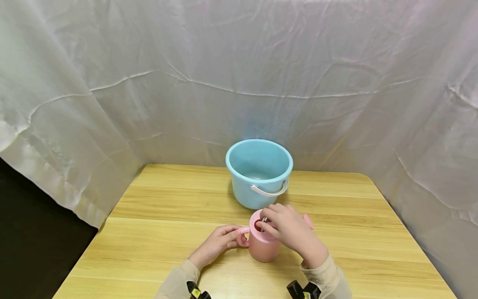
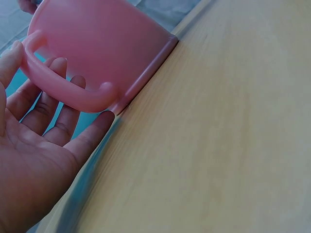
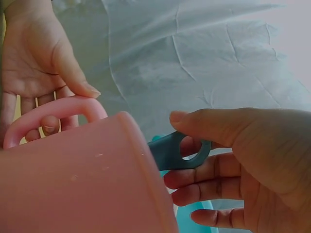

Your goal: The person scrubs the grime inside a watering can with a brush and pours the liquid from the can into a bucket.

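A pink watering can [image 1: 263, 250] stands upright on the table, its handle to the left and its spout [image 1: 308, 221] to the right, partly behind my right hand. My left hand [image 1: 218, 244] holds the can's handle [image 2: 68, 90], thumb on the outside and fingers behind the loop. Over the can's top opening, my right hand [image 1: 290, 229] pinches the dark grey-blue ring end [image 3: 167, 153] of an object whose lower part is hidden inside the can. Something red [image 1: 257, 225] shows in the opening; its kind I cannot tell.
Just behind the can is a light blue bucket [image 1: 240, 192] with a white handle [image 1: 267, 193] hanging at its front. The wooden table [image 1: 168, 207] is bordered by a pale curtain [image 1: 186, 104] at the back and sides. A dark area lies past the left edge.
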Demonstrator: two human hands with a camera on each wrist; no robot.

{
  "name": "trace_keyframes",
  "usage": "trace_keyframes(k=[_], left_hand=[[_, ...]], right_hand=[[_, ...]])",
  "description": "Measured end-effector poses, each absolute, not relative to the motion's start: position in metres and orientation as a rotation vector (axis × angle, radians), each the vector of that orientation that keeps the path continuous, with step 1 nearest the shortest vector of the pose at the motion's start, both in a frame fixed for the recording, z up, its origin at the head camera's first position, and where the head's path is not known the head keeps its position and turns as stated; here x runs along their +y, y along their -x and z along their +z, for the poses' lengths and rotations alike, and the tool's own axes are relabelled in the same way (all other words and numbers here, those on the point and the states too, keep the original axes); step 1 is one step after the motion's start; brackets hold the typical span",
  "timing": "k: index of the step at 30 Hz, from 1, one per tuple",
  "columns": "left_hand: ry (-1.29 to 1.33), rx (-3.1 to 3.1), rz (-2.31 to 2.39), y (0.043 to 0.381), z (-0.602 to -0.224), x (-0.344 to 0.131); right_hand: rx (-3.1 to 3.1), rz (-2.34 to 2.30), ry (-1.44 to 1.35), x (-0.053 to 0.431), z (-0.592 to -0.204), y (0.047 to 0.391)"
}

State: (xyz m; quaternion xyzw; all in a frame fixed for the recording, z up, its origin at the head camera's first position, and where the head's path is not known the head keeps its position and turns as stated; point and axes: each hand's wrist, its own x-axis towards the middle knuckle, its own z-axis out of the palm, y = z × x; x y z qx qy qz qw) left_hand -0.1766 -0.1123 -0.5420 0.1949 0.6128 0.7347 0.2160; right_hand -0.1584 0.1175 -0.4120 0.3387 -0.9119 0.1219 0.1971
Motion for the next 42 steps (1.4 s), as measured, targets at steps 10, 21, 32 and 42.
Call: trace_keyframes(k=[10,21,32,42], left_hand=[[-0.556,1.689,2.035,0.177,-0.542,-0.112],[-0.551,1.695,2.035,0.176,-0.542,-0.113],[-0.536,1.688,2.033,0.176,-0.542,-0.113],[-0.549,1.687,2.043,0.176,-0.543,-0.113]], right_hand=[[-2.528,0.39,-0.949,0.116,-0.418,0.165],[-2.505,0.419,-0.991,0.118,-0.419,0.167],[-2.602,0.429,-0.947,0.132,-0.411,0.164],[-2.533,0.421,-0.946,0.132,-0.41,0.164]])
